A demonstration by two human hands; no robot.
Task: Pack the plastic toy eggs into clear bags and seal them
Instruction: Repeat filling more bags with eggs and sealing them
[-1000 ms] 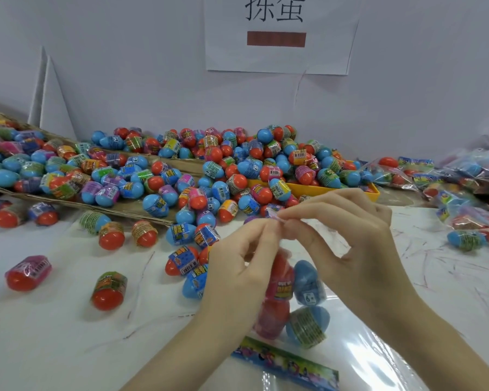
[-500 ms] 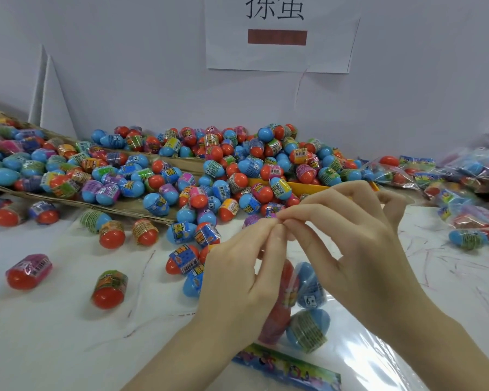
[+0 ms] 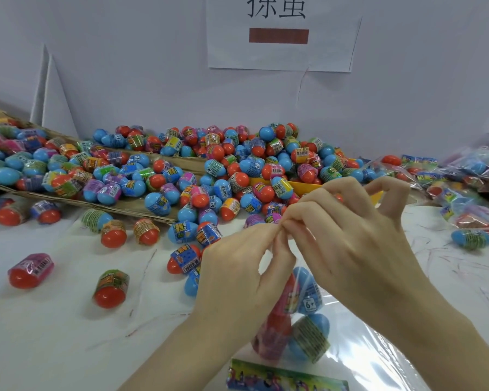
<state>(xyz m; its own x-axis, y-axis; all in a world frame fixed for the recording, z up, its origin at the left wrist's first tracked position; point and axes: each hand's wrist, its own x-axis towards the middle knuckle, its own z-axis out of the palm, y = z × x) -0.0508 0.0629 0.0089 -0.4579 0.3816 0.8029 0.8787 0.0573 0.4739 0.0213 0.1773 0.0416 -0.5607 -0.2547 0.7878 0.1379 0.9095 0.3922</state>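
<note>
The left hand (image 3: 237, 280) rose from below on a bare forearm, thumb and forefinger pinched together at the top. The right hand (image 3: 350, 244) reached in from the right, its fingertips (image 3: 290, 221) meeting the left's, outer fingers arched above.

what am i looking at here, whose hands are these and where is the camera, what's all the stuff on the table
There is no machine: these are a person's two bare hands, filmed by one camera worn on their head, looking forward and down. The left hand and right hand meet fingertip to fingertip, pinching the top of a clear bag that holds several plastic toy eggs. A colourful printed card strip lies at the near edge. On the white table loose red and blue eggs are scattered, with a big pile behind, spilling over flattened cardboard and a yellow tray. Filled bags are heaped at the right.
</note>
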